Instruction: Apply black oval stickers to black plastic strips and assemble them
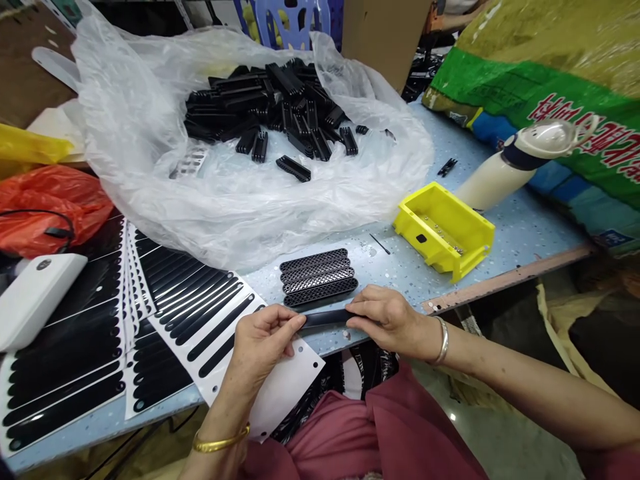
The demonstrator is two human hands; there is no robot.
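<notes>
A narrow black strip is stretched level between my two hands at the table's front edge. My left hand pinches its left end between thumb and fingers. At the other end my right hand grips it the same way; my fingers hide both tips. Just beyond lie several black plastic bars with a lattice surface, side by side. Under and beside my left hand is a white backing sheet bearing black adhesive strips with rounded ends. Whether the held strip lies over a plastic bar, I cannot make out.
A clear plastic bag holds a heap of black plastic parts. To the right stand a yellow bin with small metal pieces and a cream bottle. More strip sheets, a white device and a red bag lie left.
</notes>
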